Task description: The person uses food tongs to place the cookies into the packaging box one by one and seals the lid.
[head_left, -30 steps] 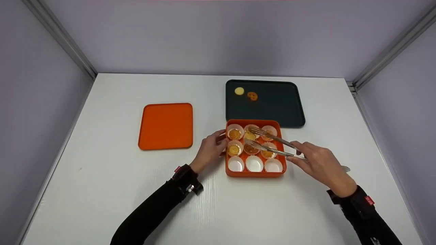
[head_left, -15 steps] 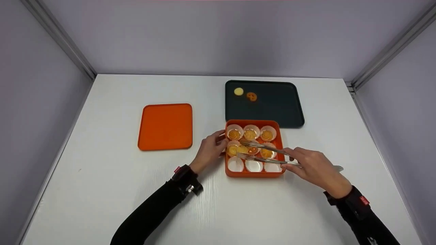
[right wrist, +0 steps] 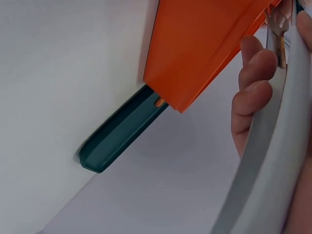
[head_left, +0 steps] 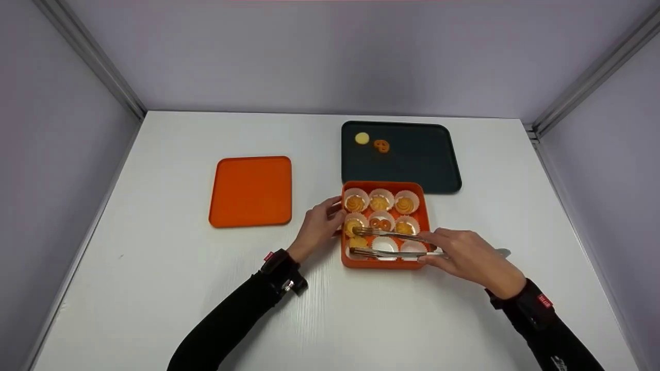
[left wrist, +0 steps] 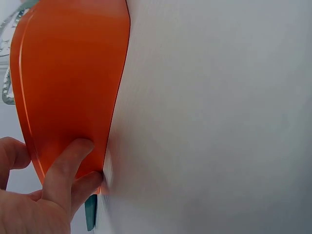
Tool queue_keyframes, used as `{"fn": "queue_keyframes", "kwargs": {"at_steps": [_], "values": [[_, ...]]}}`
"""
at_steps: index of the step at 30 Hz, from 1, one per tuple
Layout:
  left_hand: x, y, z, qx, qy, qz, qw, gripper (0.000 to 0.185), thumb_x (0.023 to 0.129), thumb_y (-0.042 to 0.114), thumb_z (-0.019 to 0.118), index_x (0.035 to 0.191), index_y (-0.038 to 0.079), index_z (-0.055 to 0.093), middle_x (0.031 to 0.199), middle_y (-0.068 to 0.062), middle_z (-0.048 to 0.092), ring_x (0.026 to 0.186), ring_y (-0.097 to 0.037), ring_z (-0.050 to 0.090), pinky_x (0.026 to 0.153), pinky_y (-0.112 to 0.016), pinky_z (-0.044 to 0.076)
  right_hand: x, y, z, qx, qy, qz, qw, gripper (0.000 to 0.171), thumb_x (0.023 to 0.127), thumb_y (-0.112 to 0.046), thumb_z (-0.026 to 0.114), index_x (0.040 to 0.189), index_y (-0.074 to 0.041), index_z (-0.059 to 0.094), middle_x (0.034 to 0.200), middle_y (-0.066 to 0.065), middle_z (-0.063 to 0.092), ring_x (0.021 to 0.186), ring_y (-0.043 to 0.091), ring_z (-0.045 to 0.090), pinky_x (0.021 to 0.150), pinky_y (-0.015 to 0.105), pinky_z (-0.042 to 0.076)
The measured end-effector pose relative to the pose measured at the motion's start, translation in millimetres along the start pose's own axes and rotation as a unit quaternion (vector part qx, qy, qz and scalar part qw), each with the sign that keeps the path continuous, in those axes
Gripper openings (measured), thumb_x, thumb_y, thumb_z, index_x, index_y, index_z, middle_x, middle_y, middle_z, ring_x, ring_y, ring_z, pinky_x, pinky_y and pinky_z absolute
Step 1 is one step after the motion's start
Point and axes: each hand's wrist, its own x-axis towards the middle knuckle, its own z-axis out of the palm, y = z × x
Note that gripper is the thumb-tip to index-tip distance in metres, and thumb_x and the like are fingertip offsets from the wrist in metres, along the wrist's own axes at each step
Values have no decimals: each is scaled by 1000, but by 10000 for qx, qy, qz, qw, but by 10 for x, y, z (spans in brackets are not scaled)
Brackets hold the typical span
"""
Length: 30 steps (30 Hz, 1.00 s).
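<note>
My right hand [head_left: 477,260] grips metal tongs [head_left: 389,254] with fork-like tips. The tongs reach across the orange box [head_left: 385,264], their tips spread around a yellow cookie [head_left: 358,242] at the front-left paper cup. Several cups behind hold cookies, such as a swirled one [head_left: 405,205] at back right. White shows inside the front-middle cup [head_left: 384,245] and the front-right cup, partly behind the tongs. My left hand [head_left: 319,226] rests against the box's left side. In the left wrist view, its fingertips [left wrist: 80,146] press the outer wall, the thumb beside the rim.
Behind the box lies a dark green tray [head_left: 423,159] with a round pale cookie [head_left: 362,138] and a pretzel-shaped cookie [head_left: 381,146]. A flat orange square lid or tray [head_left: 251,191] lies to the left. Walls enclose the white table [head_left: 154,288].
The tongs have moved toward the front left, carrying the yellow cookie from the back-middle cup area to the front-left cup. My left hand and the box have stayed put.
</note>
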Motion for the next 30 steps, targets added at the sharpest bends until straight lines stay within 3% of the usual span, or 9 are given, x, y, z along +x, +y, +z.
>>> {"fn": "queue_keyframes", "kwargs": {"at_steps": [4, 12, 27, 30], "values": [[-2, -9, 1, 68, 29, 71, 9999, 52, 106, 18, 58, 154, 3, 47, 147, -16, 58, 126, -25, 63, 88, -34, 61, 46, -23, -16, -82, -196, -39, 9998, 48, 90, -39, 81, 127, -10, 72, 90, -2, 71, 73, 6, 61, 68, 30, 61], [5, -23, 8, 65, 56, 111, 9999, 51, 106, 17, 59, 153, 3, 48, 146, -18, 59, 125, -27, 64, 88, -36, 62, 105, -71, -21, -272, -315, -119, 9991, 49, 90, -40, 81, 124, -7, 73, 98, 6, 74, 80, 17, 70, 74, 40, 63], [4, 12, 5, 29, 35, 47, 10000, 52, 106, 16, 58, 154, 2, 47, 147, -17, 58, 126, -26, 63, 88, -35, 62, 108, -59, 11, -280, -191, -97, 9994, 53, 85, -39, 85, 125, -7, 72, 105, 10, 76, 86, 21, 74, 75, 41, 63], [2, 10, 1, 68, 59, 58, 9999, 51, 106, 16, 58, 154, 2, 47, 147, -17, 58, 126, -26, 63, 87, -35, 62, 103, -46, -7, -180, -221, -5, 9996, 51, 86, -39, 84, 126, -8, 72, 102, 8, 76, 81, 17, 71, 73, 37, 63]]}}
